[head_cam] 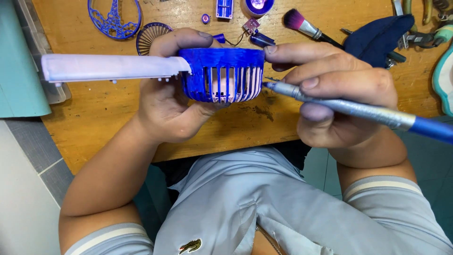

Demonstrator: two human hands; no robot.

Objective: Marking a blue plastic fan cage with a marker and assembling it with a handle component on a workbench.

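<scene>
Head view, only 1 camera. Landmark: the blue fan cage (222,75), a round slatted plastic shell with a long pale lavender-white handle (106,67) running out to its left. It is held up over the near edge of the wooden table (94,111), in front of the person's chest.

Left hand (167,101) is wrapped under and behind the cage, thumb on its top rim, closed firmly on it. Right hand (332,87) sits right of the cage, forefinger pressing the cage's right rim, other fingers pinched tight around a brush (358,111) with a silver ferrule and blue shaft; its fine tip touches the cage's right side near the slats.

Doing this well, as I judge it: keep the cage braced by both hands, rest the forefinger as a pivot, use short light strokes along each slat, rotate the cage rather than the wrist.

Materials: cage glossy, wet-looking blue over pale plastic, thin vertical ribs with open gaps; handle matte, flat. Table is worn orange wood with dark stains.

Behind the cage: a blue round grille (150,35), a blue filigree ornament (114,18), a small circuit part with wire (251,24). Behind and right of it: a pink-tipped soft brush (306,24), a dark navy cloth (377,38).
</scene>
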